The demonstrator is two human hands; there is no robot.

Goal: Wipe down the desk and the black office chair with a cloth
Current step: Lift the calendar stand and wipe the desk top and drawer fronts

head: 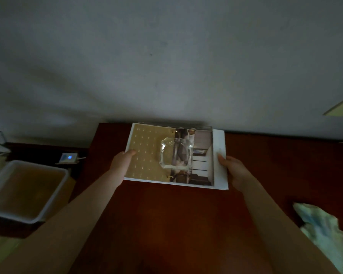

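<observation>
- At the far edge of the desk point(166, 214), close to the wall point(166, 66), is a booklet point(147, 155) on white sheets point(219, 155), with a glass ashtray point(175, 153) on top.
- Left hand point(122, 162) grips the booklet's left edge, thumb on top.
- Right hand point(236, 171) grips the sheets' right edge.
- Cloth point(323, 230), pale green and blue, lies crumpled on the desk at near right, apart from both hands.
- White bin point(34, 165) stands left of the desk, with a small box point(68, 157) showing a blue light beyond it.

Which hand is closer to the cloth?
Right. The right hand grips the booklet on its right edge, beyond the cloth; the left hand grips the left edge, farther off.
</observation>
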